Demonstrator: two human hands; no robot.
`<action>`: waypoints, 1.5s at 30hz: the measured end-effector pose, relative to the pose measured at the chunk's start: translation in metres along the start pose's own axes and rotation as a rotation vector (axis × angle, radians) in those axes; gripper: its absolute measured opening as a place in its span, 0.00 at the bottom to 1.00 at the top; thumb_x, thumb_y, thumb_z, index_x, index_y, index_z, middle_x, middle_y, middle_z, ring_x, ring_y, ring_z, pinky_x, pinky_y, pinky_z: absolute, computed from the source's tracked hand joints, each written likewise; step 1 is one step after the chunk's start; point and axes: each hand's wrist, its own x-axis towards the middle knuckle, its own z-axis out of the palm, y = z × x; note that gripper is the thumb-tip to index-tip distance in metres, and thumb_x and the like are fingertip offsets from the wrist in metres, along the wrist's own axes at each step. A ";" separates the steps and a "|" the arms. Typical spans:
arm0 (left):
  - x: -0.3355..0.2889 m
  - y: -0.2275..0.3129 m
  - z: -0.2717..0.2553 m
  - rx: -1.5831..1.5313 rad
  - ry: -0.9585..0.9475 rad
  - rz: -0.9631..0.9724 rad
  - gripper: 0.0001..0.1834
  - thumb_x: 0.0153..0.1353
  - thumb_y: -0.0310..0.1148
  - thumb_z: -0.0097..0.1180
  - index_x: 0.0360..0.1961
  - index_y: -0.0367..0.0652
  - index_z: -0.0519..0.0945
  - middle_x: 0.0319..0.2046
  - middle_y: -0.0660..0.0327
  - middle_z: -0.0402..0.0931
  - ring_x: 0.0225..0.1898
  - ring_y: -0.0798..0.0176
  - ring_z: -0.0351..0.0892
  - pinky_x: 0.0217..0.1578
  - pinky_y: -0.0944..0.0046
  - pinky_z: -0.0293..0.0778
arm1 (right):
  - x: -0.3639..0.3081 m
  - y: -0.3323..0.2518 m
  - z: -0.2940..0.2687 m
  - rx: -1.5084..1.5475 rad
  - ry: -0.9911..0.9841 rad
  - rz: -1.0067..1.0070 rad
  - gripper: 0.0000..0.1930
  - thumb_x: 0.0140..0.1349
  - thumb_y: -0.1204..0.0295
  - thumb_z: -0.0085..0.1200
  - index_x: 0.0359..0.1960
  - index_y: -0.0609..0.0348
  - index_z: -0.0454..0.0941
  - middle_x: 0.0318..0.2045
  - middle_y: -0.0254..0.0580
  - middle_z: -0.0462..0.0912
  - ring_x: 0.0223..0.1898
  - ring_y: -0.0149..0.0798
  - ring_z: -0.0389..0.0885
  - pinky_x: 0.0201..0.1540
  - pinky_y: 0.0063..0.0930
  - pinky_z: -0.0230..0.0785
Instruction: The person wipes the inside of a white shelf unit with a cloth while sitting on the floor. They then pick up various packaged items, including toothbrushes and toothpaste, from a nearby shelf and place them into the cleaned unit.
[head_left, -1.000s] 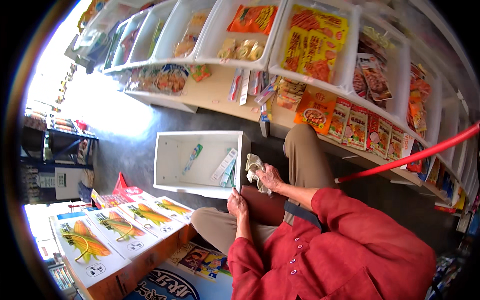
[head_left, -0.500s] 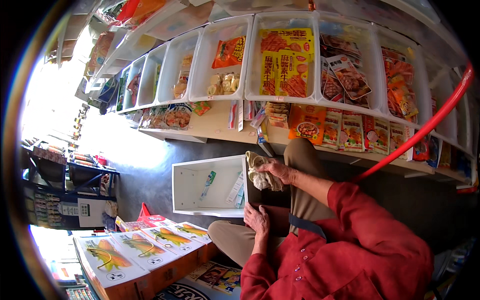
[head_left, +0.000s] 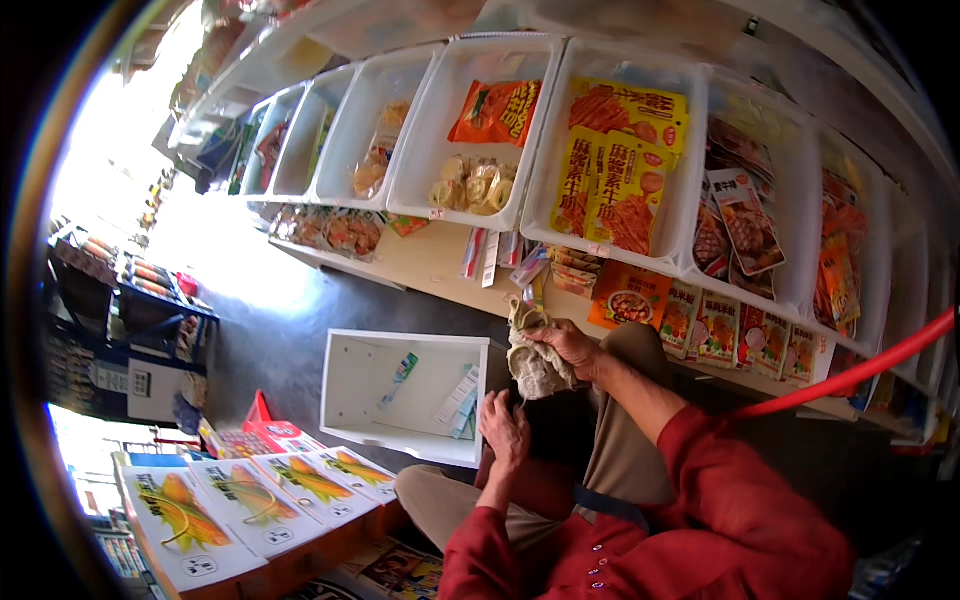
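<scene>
A crumpled off-white cloth (head_left: 537, 362) is gripped in my right hand (head_left: 568, 348), closed around its upper part. The cloth hangs beside the right side of a white box-shaped drawer (head_left: 345, 437) on the floor. My left hand (head_left: 505, 432) is at the drawer's near right corner, fingers loosely bent and apart, with no object visible in them. Inside the drawer lie a toothbrush in a green-and-clear pack (head_left: 398, 380) and several slim packs (head_left: 460, 402) along the right wall.
Translucent bins (head_left: 610, 160) of packaged snacks line the shelf ahead, above a ledge (head_left: 430, 255) with more packets. Boxes with corn pictures (head_left: 245, 505) stand at lower left. A red tube (head_left: 860, 368) slants in at right. A dark rack (head_left: 150, 350) stands far left.
My left hand has shifted up along the drawer's right side from its near corner. The cloth stays in my right hand. The whole view has tilted and shifted.
</scene>
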 end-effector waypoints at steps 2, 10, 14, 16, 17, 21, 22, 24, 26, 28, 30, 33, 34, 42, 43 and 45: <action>0.023 0.001 0.013 -0.063 0.008 0.034 0.18 0.49 0.27 0.52 0.45 0.42 0.71 0.48 0.50 0.66 0.51 0.47 0.64 0.51 0.52 0.59 | 0.004 -0.001 -0.014 0.123 0.020 -0.033 0.09 0.56 0.71 0.53 0.37 0.60 0.73 0.29 0.37 0.79 0.27 0.31 0.79 0.31 0.26 0.75; 0.139 0.019 0.032 -0.124 0.091 0.211 0.23 0.48 0.25 0.53 0.49 0.42 0.67 0.49 0.51 0.65 0.52 0.48 0.63 0.50 0.53 0.60 | 0.024 -0.010 -0.009 0.110 0.083 0.019 0.10 0.57 0.71 0.51 0.39 0.61 0.72 0.29 0.38 0.78 0.29 0.32 0.79 0.32 0.25 0.74; 0.200 0.010 0.061 0.044 0.109 0.121 0.29 0.46 0.28 0.55 0.53 0.44 0.64 0.51 0.53 0.64 0.55 0.49 0.61 0.52 0.53 0.59 | 0.028 -0.004 0.004 -0.044 0.038 0.087 0.11 0.56 0.71 0.52 0.39 0.61 0.73 0.30 0.35 0.78 0.29 0.28 0.77 0.33 0.22 0.71; 0.219 0.017 0.071 0.111 0.091 0.069 0.32 0.46 0.29 0.55 0.56 0.44 0.62 0.53 0.52 0.62 0.56 0.49 0.60 0.53 0.52 0.59 | 0.029 -0.001 0.002 -0.164 -0.006 0.098 0.12 0.56 0.69 0.52 0.39 0.61 0.73 0.30 0.33 0.77 0.28 0.25 0.74 0.32 0.19 0.68; 0.227 0.021 0.069 0.148 0.054 0.048 0.33 0.46 0.28 0.54 0.56 0.43 0.61 0.54 0.51 0.62 0.57 0.49 0.59 0.53 0.51 0.59 | 0.029 -0.004 0.008 -0.227 -0.010 0.069 0.12 0.56 0.68 0.52 0.39 0.61 0.73 0.29 0.32 0.76 0.28 0.24 0.73 0.32 0.19 0.67; 0.246 0.015 0.084 0.200 0.001 0.042 0.22 0.53 0.30 0.47 0.51 0.41 0.65 0.47 0.53 0.66 0.51 0.50 0.65 0.46 0.52 0.65 | 0.032 -0.002 0.003 -0.233 -0.010 0.089 0.12 0.56 0.68 0.52 0.39 0.61 0.73 0.29 0.30 0.75 0.28 0.23 0.72 0.31 0.19 0.66; 0.251 0.012 0.088 0.226 -0.008 0.056 0.20 0.53 0.29 0.46 0.49 0.41 0.66 0.45 0.53 0.68 0.49 0.50 0.66 0.44 0.52 0.66 | 0.031 -0.001 0.000 -0.236 0.000 0.084 0.12 0.56 0.68 0.52 0.39 0.60 0.73 0.29 0.30 0.75 0.28 0.23 0.72 0.31 0.19 0.66; 0.259 0.003 0.087 0.259 0.059 0.151 0.12 0.53 0.28 0.45 0.40 0.40 0.70 0.37 0.54 0.70 0.42 0.51 0.70 0.40 0.54 0.68 | 0.030 -0.005 0.003 -0.257 0.018 0.081 0.12 0.55 0.69 0.52 0.39 0.61 0.73 0.28 0.31 0.75 0.27 0.23 0.72 0.31 0.19 0.66; 0.262 -0.002 0.082 0.179 0.086 0.137 0.07 0.56 0.29 0.44 0.33 0.39 0.73 0.33 0.51 0.72 0.37 0.48 0.71 0.38 0.54 0.68 | 0.031 -0.003 0.006 -0.271 0.041 0.068 0.12 0.55 0.68 0.51 0.38 0.61 0.73 0.28 0.31 0.75 0.27 0.23 0.72 0.31 0.19 0.66; 0.260 -0.002 0.077 0.071 0.144 0.097 0.08 0.57 0.31 0.44 0.29 0.38 0.73 0.28 0.48 0.73 0.32 0.47 0.73 0.34 0.52 0.68 | 0.035 0.003 0.000 -0.325 0.039 0.040 0.12 0.55 0.67 0.51 0.38 0.61 0.74 0.27 0.31 0.75 0.27 0.24 0.72 0.31 0.20 0.66; 0.251 0.000 0.063 -0.032 0.160 0.010 0.10 0.59 0.32 0.44 0.26 0.37 0.73 0.24 0.46 0.73 0.28 0.45 0.73 0.31 0.50 0.68 | 0.037 0.004 0.003 -0.339 0.064 0.021 0.12 0.54 0.67 0.51 0.37 0.60 0.74 0.26 0.31 0.75 0.27 0.24 0.72 0.31 0.20 0.66; 0.209 0.023 0.018 -0.394 -0.004 -0.216 0.16 0.61 0.37 0.43 0.23 0.36 0.74 0.17 0.54 0.71 0.16 0.59 0.71 0.21 0.60 0.69 | 0.038 0.005 -0.003 -0.328 0.153 0.013 0.12 0.53 0.68 0.52 0.37 0.61 0.75 0.27 0.30 0.75 0.28 0.25 0.72 0.33 0.20 0.66; 0.188 0.022 0.008 -0.579 0.043 -0.278 0.16 0.61 0.37 0.44 0.24 0.36 0.74 0.16 0.59 0.69 0.16 0.64 0.68 0.19 0.64 0.68 | 0.038 0.007 0.003 -0.299 0.200 -0.026 0.12 0.53 0.68 0.52 0.37 0.60 0.75 0.27 0.30 0.75 0.29 0.25 0.73 0.32 0.20 0.66; 0.039 0.018 -0.048 -1.028 0.035 -0.490 0.14 0.64 0.36 0.43 0.32 0.35 0.74 0.19 0.62 0.72 0.20 0.70 0.75 0.16 0.74 0.72 | 0.006 0.033 0.024 -0.436 -0.072 -0.192 0.14 0.58 0.70 0.49 0.46 0.58 0.70 0.33 0.32 0.75 0.36 0.23 0.72 0.40 0.19 0.66; 0.026 0.020 -0.050 -1.033 0.034 -0.479 0.13 0.64 0.35 0.43 0.33 0.35 0.74 0.22 0.62 0.72 0.19 0.71 0.74 0.16 0.73 0.72 | -0.006 0.040 0.036 -0.464 -0.193 -0.197 0.14 0.60 0.70 0.48 0.47 0.58 0.69 0.35 0.32 0.75 0.37 0.23 0.71 0.42 0.20 0.66; 0.003 0.020 -0.046 -1.005 0.156 -0.441 0.13 0.64 0.36 0.43 0.34 0.36 0.74 0.23 0.63 0.73 0.19 0.72 0.73 0.17 0.74 0.72 | -0.020 0.059 0.053 -0.659 -0.274 -0.338 0.16 0.60 0.68 0.50 0.48 0.60 0.69 0.38 0.31 0.75 0.40 0.21 0.68 0.43 0.18 0.63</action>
